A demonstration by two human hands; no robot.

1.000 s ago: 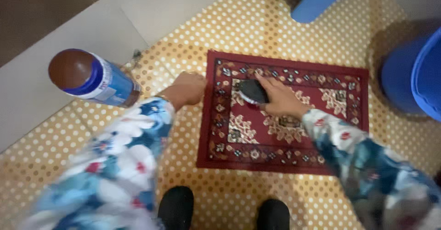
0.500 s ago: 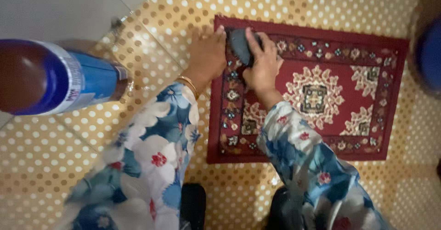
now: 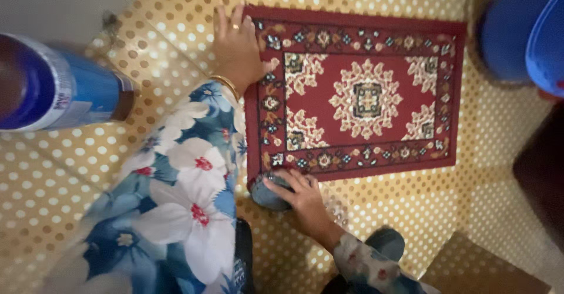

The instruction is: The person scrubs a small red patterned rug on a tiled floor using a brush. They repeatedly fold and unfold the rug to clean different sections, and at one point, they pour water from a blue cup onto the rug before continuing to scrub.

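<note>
A small red patterned rug (image 3: 358, 97) lies on a yellow floor mat with white dots (image 3: 176, 29). My left hand (image 3: 236, 47) rests flat on the rug's far left corner, fingers spread, a gold bangle at the wrist. My right hand (image 3: 299, 194) grips a small dark grey round object (image 3: 267, 195), perhaps a brush, at the rug's near left corner. Both arms wear blue floral sleeves.
A blue bottle with a brown cap (image 3: 59, 88) lies close to the camera at the left. A blue plastic tub (image 3: 529, 29) stands at the upper right. A dark object (image 3: 540, 170) sits at the right edge. My foot (image 3: 385, 244) shows below the rug.
My right hand has drawn the dark object from the rug's far left corner down to its near left corner. The left hand stays on the far corner.
</note>
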